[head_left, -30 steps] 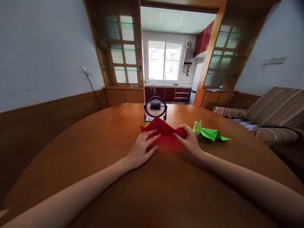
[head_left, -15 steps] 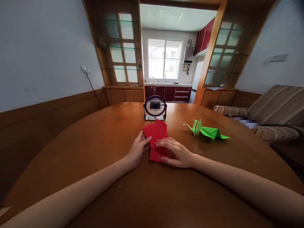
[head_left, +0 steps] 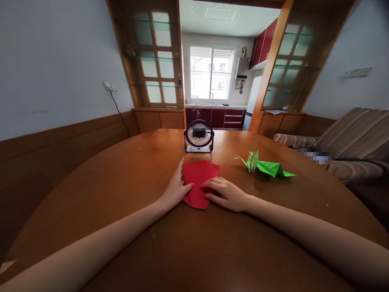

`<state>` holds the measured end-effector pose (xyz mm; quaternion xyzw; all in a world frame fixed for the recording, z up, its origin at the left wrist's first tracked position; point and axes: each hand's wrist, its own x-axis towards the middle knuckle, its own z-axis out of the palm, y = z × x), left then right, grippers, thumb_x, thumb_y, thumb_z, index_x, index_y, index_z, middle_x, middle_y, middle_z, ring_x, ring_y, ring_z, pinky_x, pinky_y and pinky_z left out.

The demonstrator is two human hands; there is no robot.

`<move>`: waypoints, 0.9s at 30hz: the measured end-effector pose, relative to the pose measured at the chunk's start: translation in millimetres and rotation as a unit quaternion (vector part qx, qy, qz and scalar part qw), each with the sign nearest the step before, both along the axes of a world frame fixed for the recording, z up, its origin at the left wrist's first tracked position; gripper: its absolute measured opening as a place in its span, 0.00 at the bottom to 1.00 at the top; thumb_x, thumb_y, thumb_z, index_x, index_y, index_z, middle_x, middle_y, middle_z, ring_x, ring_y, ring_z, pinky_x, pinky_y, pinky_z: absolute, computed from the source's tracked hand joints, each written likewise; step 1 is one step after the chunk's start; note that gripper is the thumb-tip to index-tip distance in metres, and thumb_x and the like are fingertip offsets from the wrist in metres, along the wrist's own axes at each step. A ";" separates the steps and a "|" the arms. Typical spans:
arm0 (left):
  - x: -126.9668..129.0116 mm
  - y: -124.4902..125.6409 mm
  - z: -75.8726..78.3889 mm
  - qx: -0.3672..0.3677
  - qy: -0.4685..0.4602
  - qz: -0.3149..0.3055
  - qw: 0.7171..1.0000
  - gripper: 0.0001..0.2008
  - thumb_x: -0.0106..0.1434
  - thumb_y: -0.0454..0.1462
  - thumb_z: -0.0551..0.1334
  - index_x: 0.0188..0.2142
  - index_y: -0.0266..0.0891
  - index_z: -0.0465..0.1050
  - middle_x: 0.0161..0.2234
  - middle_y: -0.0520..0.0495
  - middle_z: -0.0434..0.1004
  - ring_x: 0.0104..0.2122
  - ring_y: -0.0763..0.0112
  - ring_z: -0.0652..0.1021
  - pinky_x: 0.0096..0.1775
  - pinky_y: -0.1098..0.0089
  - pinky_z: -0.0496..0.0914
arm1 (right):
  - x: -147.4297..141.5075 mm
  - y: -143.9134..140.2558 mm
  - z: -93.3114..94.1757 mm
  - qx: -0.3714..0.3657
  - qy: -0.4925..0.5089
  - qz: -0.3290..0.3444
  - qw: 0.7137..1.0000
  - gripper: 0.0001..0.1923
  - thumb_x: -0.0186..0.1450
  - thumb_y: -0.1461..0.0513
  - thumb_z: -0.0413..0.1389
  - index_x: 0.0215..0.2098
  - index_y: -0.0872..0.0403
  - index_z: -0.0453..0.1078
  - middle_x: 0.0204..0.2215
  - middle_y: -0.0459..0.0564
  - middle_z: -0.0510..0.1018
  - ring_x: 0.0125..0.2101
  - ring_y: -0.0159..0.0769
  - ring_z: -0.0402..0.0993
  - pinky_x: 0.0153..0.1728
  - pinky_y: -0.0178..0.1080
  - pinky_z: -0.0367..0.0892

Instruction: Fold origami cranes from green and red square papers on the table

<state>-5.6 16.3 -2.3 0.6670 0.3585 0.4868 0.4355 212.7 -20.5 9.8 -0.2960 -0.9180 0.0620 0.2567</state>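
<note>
Flattened since a second ago, red paper [head_left: 199, 180] lies folded on desk [head_left: 121, 182] before fan [head_left: 198, 136]; left hand [head_left: 175, 190] and right hand [head_left: 225, 194], spread, press its edges; creasing apparently under way, next needing firm fingertip pressure along the fold.

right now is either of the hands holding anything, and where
Nothing is lifted: the left hand steadies the red paper's left edge and the right hand presses flat on its lower right.

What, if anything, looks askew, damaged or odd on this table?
Nothing stands out. The red paper lies flat on the wooden table under the left hand and right hand. The green paper crane sits intact to the right, and the small fan stands upright behind.
</note>
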 end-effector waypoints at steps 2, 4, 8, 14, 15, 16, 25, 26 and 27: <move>-6.9 2.0 0.8 0.107 0.136 0.036 0.984 0.45 0.53 0.32 0.65 0.67 0.45 0.48 0.66 0.38 0.49 0.64 0.50 0.57 0.61 0.50 0.56 | -0.6 0.1 -0.1 -0.004 -0.004 0.006 1.000 0.14 0.70 0.60 0.51 0.51 0.55 0.69 0.45 0.56 0.77 0.47 0.40 0.73 0.50 0.46 0.68; -14.1 3.9 3.7 0.175 0.241 0.070 0.952 0.38 0.54 0.33 0.66 0.64 0.46 0.57 0.68 0.40 0.43 0.66 0.48 0.50 0.62 0.46 0.50 | -0.8 0.3 -0.5 -0.001 -0.003 0.009 1.000 0.12 0.70 0.60 0.51 0.48 0.55 0.71 0.46 0.56 0.77 0.47 0.40 0.73 0.50 0.46 0.68; -24.9 8.8 8.0 0.252 0.325 0.041 0.911 0.24 0.60 0.35 0.62 0.57 0.47 0.68 0.68 0.45 0.46 0.66 0.51 0.53 0.62 0.46 0.51 | -0.3 1.4 -2.2 0.007 0.002 0.011 1.000 0.11 0.69 0.61 0.52 0.47 0.55 0.72 0.47 0.57 0.76 0.48 0.40 0.73 0.51 0.46 0.67; -30.9 12.7 4.5 0.237 0.373 -0.090 0.892 0.17 0.67 0.40 0.55 0.53 0.44 0.73 0.57 0.42 0.70 0.57 0.59 0.70 0.59 0.53 0.60 | 5.1 2.6 -3.0 0.010 -0.004 -0.001 1.000 0.11 0.70 0.60 0.51 0.46 0.55 0.72 0.46 0.55 0.78 0.48 0.40 0.73 0.52 0.48 0.65; -30.9 11.8 4.3 0.242 0.383 -0.093 0.887 0.17 0.67 0.41 0.55 0.53 0.44 0.73 0.57 0.42 0.70 0.56 0.60 0.71 0.59 0.54 0.61 | 6.7 2.8 -2.7 0.010 -0.003 -0.006 1.000 0.11 0.70 0.60 0.51 0.45 0.54 0.72 0.45 0.54 0.78 0.48 0.40 0.73 0.52 0.48 0.64; -30.7 10.5 4.6 0.254 0.393 -0.093 0.879 0.18 0.68 0.42 0.55 0.54 0.44 0.72 0.57 0.42 0.70 0.56 0.60 0.71 0.59 0.54 0.60 | 8.3 3.1 -2.4 0.010 -0.003 -0.011 1.000 0.11 0.70 0.60 0.50 0.45 0.54 0.72 0.44 0.54 0.79 0.47 0.40 0.74 0.52 0.48 0.64; -27.4 -5.8 16.9 0.365 0.431 -0.122 0.816 0.18 0.66 0.48 0.58 0.53 0.49 0.73 0.49 0.42 0.74 0.46 0.59 0.74 0.49 0.58 0.66 | 16.2 8.3 -3.1 0.013 0.008 -0.059 0.998 0.11 0.71 0.61 0.48 0.43 0.52 0.73 0.42 0.50 0.79 0.45 0.38 0.75 0.58 0.56 0.55; -27.0 -6.6 17.6 0.376 0.435 -0.114 0.810 0.18 0.66 0.48 0.58 0.52 0.48 0.74 0.46 0.42 0.75 0.44 0.60 0.74 0.47 0.59 0.67 | 16.5 7.8 -3.2 0.013 0.011 -0.055 0.998 0.11 0.71 0.61 0.49 0.42 0.52 0.73 0.43 0.50 0.79 0.46 0.38 0.75 0.59 0.57 0.54; -26.6 -7.0 17.9 0.387 0.443 -0.103 0.802 0.18 0.66 0.48 0.57 0.51 0.46 0.75 0.44 0.42 0.76 0.41 0.60 0.74 0.44 0.61 0.67 | 16.7 7.0 -3.0 0.015 0.016 -0.047 0.999 0.10 0.70 0.61 0.49 0.42 0.52 0.73 0.43 0.51 0.79 0.46 0.38 0.75 0.59 0.57 0.54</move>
